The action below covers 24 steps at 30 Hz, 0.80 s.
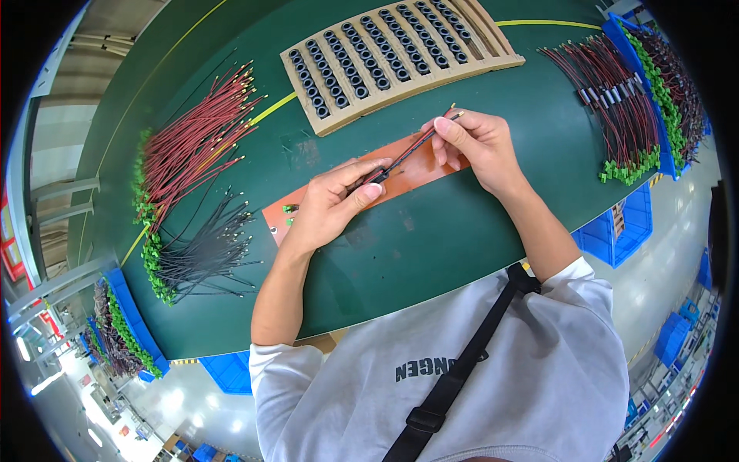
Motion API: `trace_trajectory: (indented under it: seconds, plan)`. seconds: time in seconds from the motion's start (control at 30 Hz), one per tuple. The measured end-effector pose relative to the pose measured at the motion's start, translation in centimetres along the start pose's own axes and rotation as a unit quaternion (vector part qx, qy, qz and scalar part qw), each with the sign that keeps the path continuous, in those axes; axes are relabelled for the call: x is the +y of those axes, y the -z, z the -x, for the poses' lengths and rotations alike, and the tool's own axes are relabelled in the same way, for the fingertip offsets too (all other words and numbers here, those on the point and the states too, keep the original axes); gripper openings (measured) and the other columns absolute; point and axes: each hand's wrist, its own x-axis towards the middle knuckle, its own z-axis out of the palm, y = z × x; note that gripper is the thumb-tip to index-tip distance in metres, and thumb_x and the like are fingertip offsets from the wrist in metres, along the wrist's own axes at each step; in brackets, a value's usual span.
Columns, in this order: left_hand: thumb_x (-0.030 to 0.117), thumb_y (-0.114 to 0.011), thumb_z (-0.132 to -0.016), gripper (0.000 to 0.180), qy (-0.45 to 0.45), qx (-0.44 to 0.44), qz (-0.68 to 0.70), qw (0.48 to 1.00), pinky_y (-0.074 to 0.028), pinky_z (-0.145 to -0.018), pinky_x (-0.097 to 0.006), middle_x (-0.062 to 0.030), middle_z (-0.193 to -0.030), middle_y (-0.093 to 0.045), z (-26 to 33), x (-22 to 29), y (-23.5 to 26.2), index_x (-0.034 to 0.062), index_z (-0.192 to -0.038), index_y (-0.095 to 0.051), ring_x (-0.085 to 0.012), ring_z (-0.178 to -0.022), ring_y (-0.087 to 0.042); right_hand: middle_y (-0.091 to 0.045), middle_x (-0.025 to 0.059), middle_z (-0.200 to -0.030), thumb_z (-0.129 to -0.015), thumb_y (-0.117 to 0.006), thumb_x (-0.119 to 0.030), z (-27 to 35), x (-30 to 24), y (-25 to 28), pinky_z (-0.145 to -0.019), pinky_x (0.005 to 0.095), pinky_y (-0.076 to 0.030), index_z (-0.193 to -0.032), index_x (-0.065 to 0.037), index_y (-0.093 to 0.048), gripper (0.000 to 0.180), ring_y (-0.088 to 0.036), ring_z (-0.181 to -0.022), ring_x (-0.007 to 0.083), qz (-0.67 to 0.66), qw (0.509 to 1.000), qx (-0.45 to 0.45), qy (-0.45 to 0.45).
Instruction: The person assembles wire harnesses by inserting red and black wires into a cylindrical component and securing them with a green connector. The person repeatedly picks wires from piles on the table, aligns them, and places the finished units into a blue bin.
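Your left hand (pixel 329 206), right hand (pixel 479 145) pinched red-black wire pair (pixel 412 150); sleeved wires (pixel 613 94) rightward looked done, loose red wires (pixel 198 138) weren't.

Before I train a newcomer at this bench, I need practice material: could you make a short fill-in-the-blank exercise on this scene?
1. The left hand and right hand hold red and ____ wires.
2. The board beneath the hands is ____.
3. The connectors on the wire bundles at left are ____.
4. The bin by the table's lower right edge is ____.

Missing words: black; orange; green; blue.
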Motion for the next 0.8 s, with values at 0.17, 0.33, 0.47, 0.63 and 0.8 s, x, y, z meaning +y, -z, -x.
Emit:
trace_trajectory:
  seconds: [0.17,0.33,0.47,0.63,0.8]
  plan:
    - [0.013,-0.064,-0.103,0.032,0.010,0.017,0.084,0.996,-0.053,-0.086,-0.029,-0.0097,-0.108,-0.075,0.0,-1.0,-0.5,0.0007,-0.131,-0.069,-0.0150,-0.095,-0.066,-0.064,0.0035,-0.068,-0.107,-0.062,-0.022,0.3,0.2,-0.3,-0.049,0.0219,-0.040,-0.092,0.001,-0.071,0.029,-0.054,-0.054,0.0057,0.002,0.999,0.004,0.032]
    - [0.015,-0.061,-0.104,0.032,-0.015,0.023,0.016,0.999,-0.053,-0.087,-0.031,-0.0094,-0.104,-0.075,-0.1,-1.1,-0.5,0.0009,-0.132,-0.069,-0.0168,-0.095,-0.067,-0.063,0.0024,-0.066,-0.106,-0.062,-0.023,0.5,0.7,-0.3,-0.050,0.0216,-0.041,-0.086,-0.001,-0.066,0.030,-0.053,-0.053,0.0061,0.004,1.000,0.017,0.017]
    - [0.013,-0.063,-0.103,0.031,0.034,0.009,0.021,0.999,-0.053,-0.087,-0.033,-0.0091,-0.102,-0.075,0.0,-0.5,-0.3,-0.0006,-0.131,-0.069,-0.0173,-0.095,-0.068,-0.064,0.0013,-0.066,-0.106,-0.063,-0.024,0.3,0.6,-0.5,-0.048,0.0217,-0.041,-0.084,-0.002,-0.064,0.032,-0.053,-0.053,0.0059,0.008,0.999,0.024,0.023]
    - [0.011,-0.068,-0.100,0.029,-0.070,-0.002,-0.073,0.995,-0.054,-0.085,-0.032,-0.0095,-0.104,-0.074,0.6,-0.3,-1.3,-0.0021,-0.126,-0.070,-0.0157,-0.092,-0.067,-0.064,0.0010,-0.067,-0.105,-0.064,-0.026,0.1,0.6,-1.0,-0.048,0.0220,-0.043,-0.087,-0.001,-0.068,0.031,-0.054,-0.054,0.0058,0.027,0.999,0.022,-0.003]
    - [0.010,-0.072,-0.097,0.031,-0.009,0.009,-0.033,0.999,-0.053,-0.085,-0.031,-0.0092,-0.106,-0.073,0.2,0.1,-1.1,-0.0015,-0.125,-0.070,-0.0156,-0.094,-0.067,-0.067,0.0032,-0.076,-0.106,-0.063,-0.027,-0.1,0.4,-0.2,-0.050,0.0213,-0.046,-0.096,0.000,-0.073,0.030,-0.057,-0.057,0.0067,0.004,1.000,-0.003,-0.013]
